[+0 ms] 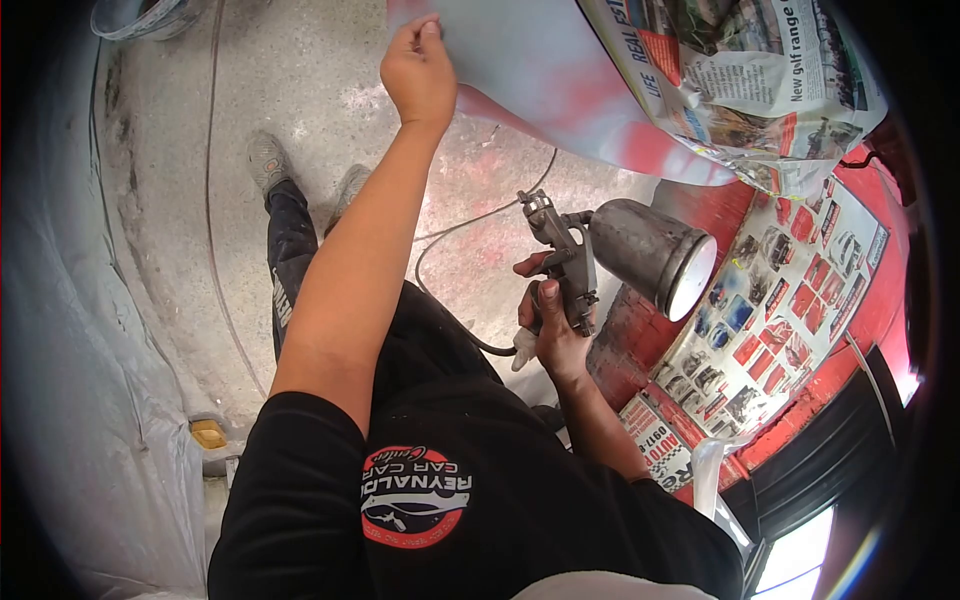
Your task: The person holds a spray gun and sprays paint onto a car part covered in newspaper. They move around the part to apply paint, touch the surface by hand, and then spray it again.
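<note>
My right hand (548, 325) grips a grey metal paint spray gun (568, 262) at waist height, its nozzle pointing toward the top of the view. A dark cup (645, 250) with a pale round end sticks out sideways from the gun. From below the hand a thin dark hose (432, 298) loops away, with a scrap of white cloth (523, 348) beside the grip. My left hand (418, 75) reaches forward with fingers curled closed. It overlaps the near edge of a curved panel (530, 60) coated in grey over pinkish red. Whether those fingers hold anything, I cannot tell.
Newspaper (740, 80) masks the part beside the panel. To the right, a poster with car pictures (780, 300) covers a red surface. Hoses or cables (212, 190) cross the concrete floor (165, 230). Plastic sheeting (110, 430) hangs at left, and a bucket (145, 25) stands top left.
</note>
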`<state>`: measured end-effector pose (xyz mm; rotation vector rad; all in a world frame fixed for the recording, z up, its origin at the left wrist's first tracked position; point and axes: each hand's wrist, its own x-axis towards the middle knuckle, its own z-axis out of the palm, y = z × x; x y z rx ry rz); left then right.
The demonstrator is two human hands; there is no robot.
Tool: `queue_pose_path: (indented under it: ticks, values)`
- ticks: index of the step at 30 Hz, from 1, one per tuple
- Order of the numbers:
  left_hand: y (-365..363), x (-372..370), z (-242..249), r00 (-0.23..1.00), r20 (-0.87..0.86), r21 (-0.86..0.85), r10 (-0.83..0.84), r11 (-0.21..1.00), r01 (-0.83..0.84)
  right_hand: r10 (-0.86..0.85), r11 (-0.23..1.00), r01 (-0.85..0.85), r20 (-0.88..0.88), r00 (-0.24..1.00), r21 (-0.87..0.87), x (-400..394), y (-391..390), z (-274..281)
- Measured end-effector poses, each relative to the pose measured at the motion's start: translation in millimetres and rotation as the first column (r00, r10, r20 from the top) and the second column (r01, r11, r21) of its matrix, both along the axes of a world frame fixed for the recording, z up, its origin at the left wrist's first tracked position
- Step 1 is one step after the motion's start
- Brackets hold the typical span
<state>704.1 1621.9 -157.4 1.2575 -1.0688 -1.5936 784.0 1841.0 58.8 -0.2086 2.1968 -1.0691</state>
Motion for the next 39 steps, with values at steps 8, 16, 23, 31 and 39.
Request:
queue_pose_path:
  ticks: [8, 16, 23, 31, 39]
  values:
    - [4, 6, -19, 0.988, 0.078, 0.222, -0.137, 0.968, 0.117, -0.045, 0.998, 0.047, 0.075, 0.996, -0.035, -2, 11, -2]
    - [15, -7, 13, 0.975, -0.152, 0.439, -0.162, 0.873, 0.214, -0.049, 0.997, 0.053, 0.063, 0.997, -0.054, -2, 8, -3]
    - [20, -7, -2, 0.981, -0.116, 0.34, -0.153, 0.922, 0.184, -0.021, 0.998, 0.026, 0.079, 0.997, -0.051, -2, 4, -6]
    - [16, -13, 3, 0.979, -0.091, 0.32, -0.181, 0.926, 0.2, -0.031, 0.998, 0.035, 0.084, 0.996, -0.043, -1, 0, -7]
    - [-2, 44, -48, 0.867, 0.181, 0.478, -0.464, 0.812, 0.335, -0.009, 0.999, 0.011, 0.053, 0.999, -0.038, -1, -1, -7]
